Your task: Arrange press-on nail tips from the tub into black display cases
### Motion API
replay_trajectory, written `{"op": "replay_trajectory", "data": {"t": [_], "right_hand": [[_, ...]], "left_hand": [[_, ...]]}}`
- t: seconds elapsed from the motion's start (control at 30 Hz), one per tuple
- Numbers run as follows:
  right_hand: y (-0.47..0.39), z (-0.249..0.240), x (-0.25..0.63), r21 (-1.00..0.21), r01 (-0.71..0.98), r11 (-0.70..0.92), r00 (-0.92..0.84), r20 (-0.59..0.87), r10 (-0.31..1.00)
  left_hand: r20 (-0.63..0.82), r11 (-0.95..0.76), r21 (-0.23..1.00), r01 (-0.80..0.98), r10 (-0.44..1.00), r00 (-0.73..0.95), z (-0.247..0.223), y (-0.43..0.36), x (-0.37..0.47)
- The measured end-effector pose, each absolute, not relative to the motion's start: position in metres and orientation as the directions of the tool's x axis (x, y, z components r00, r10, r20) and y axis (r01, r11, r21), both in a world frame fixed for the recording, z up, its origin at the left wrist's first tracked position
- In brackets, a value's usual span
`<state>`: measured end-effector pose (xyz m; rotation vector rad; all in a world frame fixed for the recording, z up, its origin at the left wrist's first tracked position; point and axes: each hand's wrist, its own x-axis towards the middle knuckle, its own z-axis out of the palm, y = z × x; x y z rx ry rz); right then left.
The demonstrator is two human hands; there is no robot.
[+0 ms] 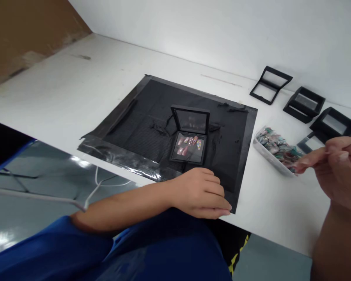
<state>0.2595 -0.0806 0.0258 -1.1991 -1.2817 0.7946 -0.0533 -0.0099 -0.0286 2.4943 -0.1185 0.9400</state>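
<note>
White table [105,58]; small pieces [276,145] likely light, slippery: pinch edges. Right grip [341,168] narrow, left grip [200,195] curled; cannot tell if holding.

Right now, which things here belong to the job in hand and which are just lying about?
Seemingly in use:
open black case holding nail-shaped pieces
black mat beneath it
clear tub of colourful pieces by the right hand

Seemingly just lying about:
other black cases at the right
brown panel

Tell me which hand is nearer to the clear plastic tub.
Right: the right hand is beside the right end of the tub. The left hand rests at the near edge of the black mat, farther away.
</note>
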Motion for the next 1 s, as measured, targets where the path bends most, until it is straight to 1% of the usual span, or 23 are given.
{"op": "replay_trajectory", "data": {"t": [0.13,0.43,0.6,0.7,0.8,0.87,0.93,0.97,1.0], "right_hand": [[-0.082,0.03,0.257,-0.96,0.138,0.246,0.113,0.262,0.959],[-0.084,0.034,0.248,-0.952,0.137,0.272,0.095,0.286,0.953],[-0.086,0.041,0.23,-0.957,0.083,0.278,0.1,0.286,0.953],[-0.091,0.046,0.208,-0.962,0.059,0.265,0.111,0.271,0.956],[-0.098,0.049,0.179,-0.944,0.109,0.312,0.132,0.325,0.936],[-0.101,0.046,0.159,-0.93,0.171,0.327,0.167,0.354,0.92],[-0.099,0.04,0.139,-0.929,0.268,0.256,0.17,0.307,0.936],[-0.096,0.035,0.13,-0.925,0.324,0.198,0.157,0.259,0.953],[-0.091,0.03,0.122,-0.916,0.375,0.141,0.132,0.204,0.97]], "left_hand": [[0.639,-0.888,0.396,-0.236,0.082,0.765,-0.029,-0.01,-0.053],[0.629,-0.901,0.377,-0.215,0.078,0.773,-0.027,-0.01,-0.053],[0.668,-0.919,0.338,-0.201,0.084,0.74,-0.028,-0.009,-0.054],[0.729,-0.942,0.279,-0.187,0.081,0.68,-0.026,-0.009,-0.054],[0.832,-0.977,0.143,-0.155,0.034,0.553,-0.02,-0.005,-0.065],[0.852,-0.996,0.044,-0.076,-0.002,0.524,-0.017,0.002,-0.083],[0.833,-0.999,-0.005,0.042,0.019,0.553,-0.016,0.013,-0.11],[0.824,-0.995,0.0,0.1,0.056,0.563,-0.018,0.019,-0.126],[0.842,-0.991,-0.001,0.136,0.073,0.535,-0.02,0.026,-0.143]]}}
